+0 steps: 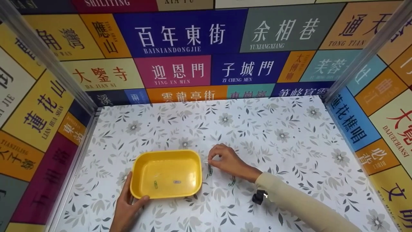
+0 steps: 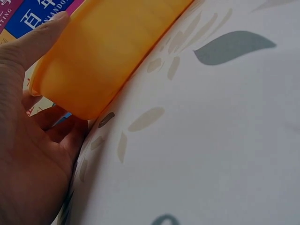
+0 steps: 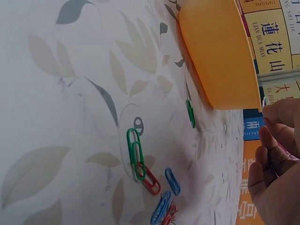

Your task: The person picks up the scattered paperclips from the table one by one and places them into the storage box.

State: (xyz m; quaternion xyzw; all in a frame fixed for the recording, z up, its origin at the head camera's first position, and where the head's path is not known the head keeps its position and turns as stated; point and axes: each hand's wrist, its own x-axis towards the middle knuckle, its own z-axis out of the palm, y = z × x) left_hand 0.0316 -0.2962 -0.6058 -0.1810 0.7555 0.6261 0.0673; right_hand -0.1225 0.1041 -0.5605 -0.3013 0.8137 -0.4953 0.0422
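A yellow plastic tray (image 1: 167, 155) sits on the patterned tabletop, with a green paper clip (image 1: 155, 184) and a pale purplish one (image 1: 177, 182) on its floor. My left hand (image 1: 128, 204) grips its near left corner, thumb at the rim and fingers along the outer wall. Just off the tray's right side, my right hand (image 1: 230, 161) pinches a white paper clip (image 3: 265, 101) between thumb and forefinger. In the right wrist view, loose clips lie on the table: a green clip (image 3: 136, 154) over a red clip (image 3: 150, 179), a blue clip (image 3: 172, 181) and several others.
Another green clip (image 3: 190, 113) lies close to the tray's wall. The tabletop (image 1: 257, 129) has a leaf and flower print. Panels with coloured place-name blocks (image 1: 180, 32) stand behind and on both sides. A small black device (image 1: 258, 197) is under the right wrist.
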